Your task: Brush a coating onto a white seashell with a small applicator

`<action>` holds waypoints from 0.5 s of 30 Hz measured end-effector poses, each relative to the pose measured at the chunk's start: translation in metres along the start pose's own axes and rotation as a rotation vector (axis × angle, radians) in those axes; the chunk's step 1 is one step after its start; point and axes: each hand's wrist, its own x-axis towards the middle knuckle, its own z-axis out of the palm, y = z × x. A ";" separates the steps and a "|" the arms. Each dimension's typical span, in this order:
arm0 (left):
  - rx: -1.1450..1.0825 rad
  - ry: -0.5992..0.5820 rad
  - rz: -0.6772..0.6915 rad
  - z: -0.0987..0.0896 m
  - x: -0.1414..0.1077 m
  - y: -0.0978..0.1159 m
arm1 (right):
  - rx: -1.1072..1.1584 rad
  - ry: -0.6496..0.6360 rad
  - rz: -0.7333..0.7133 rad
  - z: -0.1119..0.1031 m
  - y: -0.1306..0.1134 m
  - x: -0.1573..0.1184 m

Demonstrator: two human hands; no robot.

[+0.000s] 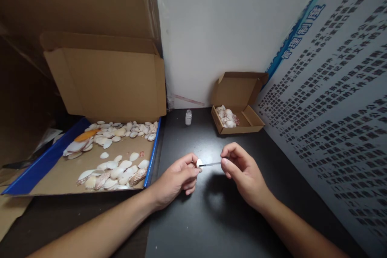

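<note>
Pinched between the thumb and fingers of my left hand (180,176) is a small white seashell (199,163), held a little above the dark table. My right hand (242,171) is closed on a thin brush (213,164) with a grey shaft and a dark tip. The brush points left, and its tip meets the shell's face. The end of the brush inside my right fingers is hidden. Beyond my hands, a small clear bottle (188,118) with whitish contents stands upright; no cap shows on it.
To the left lies a large blue-edged cardboard box (157,145), lid raised, with many shells (116,173) in groups and an orange shell (87,135). A small open cardboard box (242,130) with white shells (226,117) sits back right. A printed wall board (326,100) borders the table's right side.
</note>
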 end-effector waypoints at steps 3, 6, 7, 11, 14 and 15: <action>0.041 -0.016 0.010 0.000 -0.001 -0.001 | -0.055 0.043 -0.008 0.000 0.000 0.000; 0.061 -0.026 0.014 0.000 -0.001 -0.002 | -0.048 0.078 -0.020 -0.001 0.001 -0.001; 0.064 -0.025 0.013 0.000 -0.001 -0.002 | -0.033 0.066 -0.027 -0.002 0.001 -0.001; 0.103 -0.031 0.011 -0.002 -0.002 -0.003 | -0.037 -0.007 -0.044 -0.002 0.000 0.000; 0.129 -0.049 0.015 -0.003 -0.002 -0.004 | -0.109 0.050 -0.043 -0.001 0.001 0.001; 0.130 -0.051 0.015 -0.003 -0.002 -0.004 | -0.121 0.074 -0.039 -0.002 0.002 0.001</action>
